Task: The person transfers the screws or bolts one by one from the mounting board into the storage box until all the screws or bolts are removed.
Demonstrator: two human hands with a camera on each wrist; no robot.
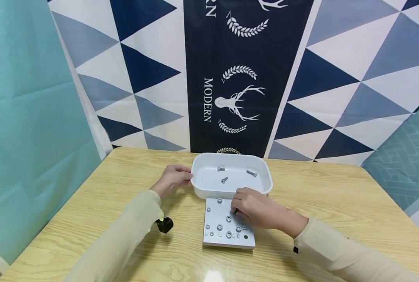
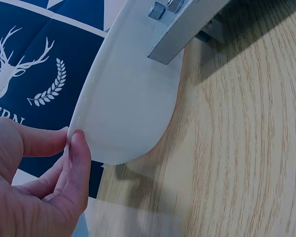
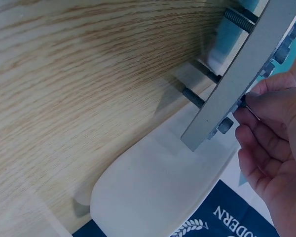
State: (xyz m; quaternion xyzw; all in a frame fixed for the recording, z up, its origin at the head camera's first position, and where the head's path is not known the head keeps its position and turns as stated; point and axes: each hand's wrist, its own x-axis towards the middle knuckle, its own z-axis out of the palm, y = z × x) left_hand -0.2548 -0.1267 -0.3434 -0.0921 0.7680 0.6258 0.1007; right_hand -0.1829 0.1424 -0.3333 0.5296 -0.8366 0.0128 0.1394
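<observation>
A silver metal plate [image 1: 214, 217] lies in front of the white tray [image 1: 209, 193], with several socket head screws [image 1: 228, 234] standing in its holes. Threaded shanks [image 3: 193, 97] stick out from its underside in the right wrist view. My left hand [image 1: 174, 177] pinches the tray's left rim between thumb and fingers, as the left wrist view [image 2: 44, 182] confirms. Over the plate's upper right part, my right hand [image 1: 253, 207] pinches a small dark screw head [image 3: 243, 101] against the top face. Its fingers hide part of that screw and the holes around it.
Inside the tray lie three loose screws, one a screw [image 1: 251, 173] at the right. All stands on a wood-grain table [image 1: 311, 188]. Behind the table hangs a patterned cloth [image 1: 153, 78]; a teal curtain [image 1: 29, 117] is at the left.
</observation>
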